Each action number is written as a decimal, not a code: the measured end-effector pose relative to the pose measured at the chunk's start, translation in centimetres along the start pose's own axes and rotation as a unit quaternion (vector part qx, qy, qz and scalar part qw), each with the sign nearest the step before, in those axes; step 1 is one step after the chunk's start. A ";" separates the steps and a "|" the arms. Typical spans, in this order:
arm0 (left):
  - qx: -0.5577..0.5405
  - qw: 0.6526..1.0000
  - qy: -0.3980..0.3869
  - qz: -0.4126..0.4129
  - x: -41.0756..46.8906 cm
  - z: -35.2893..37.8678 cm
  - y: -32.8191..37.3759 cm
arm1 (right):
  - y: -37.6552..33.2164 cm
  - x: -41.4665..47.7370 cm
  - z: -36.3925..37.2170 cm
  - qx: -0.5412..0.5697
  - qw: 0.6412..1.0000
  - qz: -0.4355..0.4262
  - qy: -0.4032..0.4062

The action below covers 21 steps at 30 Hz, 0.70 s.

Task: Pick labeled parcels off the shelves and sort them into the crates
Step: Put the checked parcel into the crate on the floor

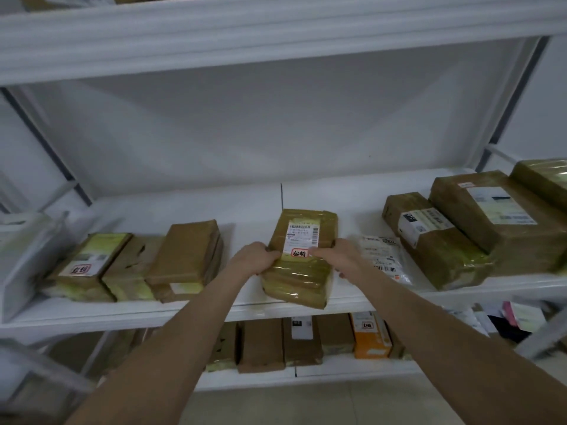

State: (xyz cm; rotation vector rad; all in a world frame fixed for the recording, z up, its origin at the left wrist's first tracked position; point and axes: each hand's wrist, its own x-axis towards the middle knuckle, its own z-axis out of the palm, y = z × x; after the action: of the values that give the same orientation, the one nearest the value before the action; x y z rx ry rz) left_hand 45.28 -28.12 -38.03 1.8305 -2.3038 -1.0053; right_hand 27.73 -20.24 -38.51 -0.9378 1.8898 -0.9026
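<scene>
Two grips hold one parcel. My left grip [256, 259] and right grip [337, 256] curl tight round the sides of a flat brown parcel [297, 280]. It is wrapped in shiny, crinkly tape and has a white paper label [302, 236]. It is at the front edge of the smooth white shelf [171, 311].

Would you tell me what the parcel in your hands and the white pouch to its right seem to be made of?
Parcel: apparently brown cardboard wrapped in glossy clear tape, since highlights streak its front. Pouch: probably thin white plastic film, as it looks wrinkled and slightly shiny.
</scene>
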 end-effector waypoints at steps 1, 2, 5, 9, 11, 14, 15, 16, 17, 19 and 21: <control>-0.104 0.994 -0.019 -0.007 -0.5 0.6 -0.1 | 0.1 -0.3 0.0 0.030 0.999 0.023 -0.018; -0.200 0.979 -0.037 -0.019 -1.0 1.1 -0.2 | 0.3 -0.5 -0.1 0.050 0.997 0.044 -0.036; -0.329 0.943 -0.021 -0.034 -2.4 1.2 -0.7 | 0.3 -1.2 -0.6 0.086 0.991 0.063 -0.085; -0.374 0.927 0.024 -0.024 -3.8 0.6 -0.7 | -0.5 -2.1 -1.2 0.114 0.988 0.002 -0.103; -0.379 0.924 0.037 -0.021 -4.5 0.3 -0.6 | -0.9 -2.6 -1.1 0.115 0.988 -0.024 -0.100; -0.397 0.916 0.059 -0.014 -5.5 0.2 -0.8 | -1.2 -3.1 -1.0 0.110 0.988 -0.059 -0.088; -0.401 0.913 0.066 -0.013 -5.9 0.1 -0.9 | -1.3 -3.2 -0.9 0.111 0.988 -0.067 -0.087; -0.406 0.911 0.072 -0.013 -6.2 0.1 -1.1 | -1.4 -3.3 -0.7 0.117 0.987 -0.071 -0.087; -0.411 0.908 0.080 -0.015 -6.5 0.1 -1.3 | -1.5 -3.4 -0.5 0.122 0.986 -0.073 -0.085; -0.419 0.902 0.100 -0.015 -7.3 0.1 -1.8 | -1.5 -3.5 0.0 0.128 0.986 -0.080 -0.073; -0.423 0.897 0.126 -0.007 -8.2 0.1 -2.4 | -1.5 -3.6 0.9 0.133 0.985 -0.089 -0.069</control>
State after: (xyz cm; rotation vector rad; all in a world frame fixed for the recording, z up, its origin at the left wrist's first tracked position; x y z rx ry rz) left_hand 49.82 -21.04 -36.39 1.4665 -1.3498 -1.3681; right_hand 30.25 -18.06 -36.37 -0.9882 1.5414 -1.1349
